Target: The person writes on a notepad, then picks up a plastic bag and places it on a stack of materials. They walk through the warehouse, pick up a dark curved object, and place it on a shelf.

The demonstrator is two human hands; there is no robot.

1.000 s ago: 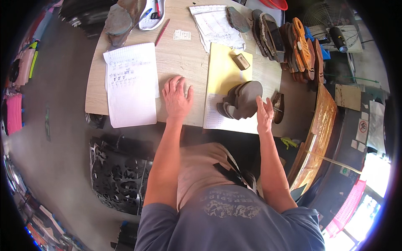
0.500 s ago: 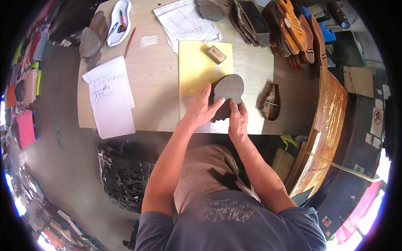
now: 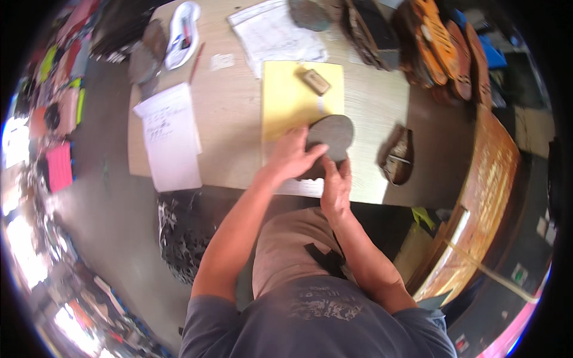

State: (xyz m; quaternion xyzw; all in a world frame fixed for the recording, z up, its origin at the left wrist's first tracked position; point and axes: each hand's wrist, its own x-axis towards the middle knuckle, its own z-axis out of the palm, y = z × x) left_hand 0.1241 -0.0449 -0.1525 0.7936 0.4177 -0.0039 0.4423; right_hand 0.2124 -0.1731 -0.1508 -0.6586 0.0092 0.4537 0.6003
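Both of my hands are on a dark grey, sole-shaped piece (image 3: 334, 136) with a rounded far end; it looks thick, perhaps a stack of layers. My left hand (image 3: 292, 155) grips its left side, thumb laid over the top. Against its near right edge are the fingers of my right hand (image 3: 338, 185), closed on it from below. The near end is mostly hidden by my hands. Under it lies a yellow sheet (image 3: 283, 89) with a small block (image 3: 316, 82) on its far part. White printed paper (image 3: 298, 188) shows at the table's near edge.
On the table (image 3: 227, 119) a sole-shaped cutting die (image 3: 399, 158) lies right, a notepad (image 3: 173, 140) left. Farther back are a white sole-shaped tray (image 3: 181, 36), papers (image 3: 277, 33) and orange-brown soles (image 3: 439, 42). A worn wooden board (image 3: 477, 197) stands right of the table.
The whole view has swung a little, so the table sits farther right in the picture and is blurred. Both hands keep their hold on the grey piece, which appears slightly turned.
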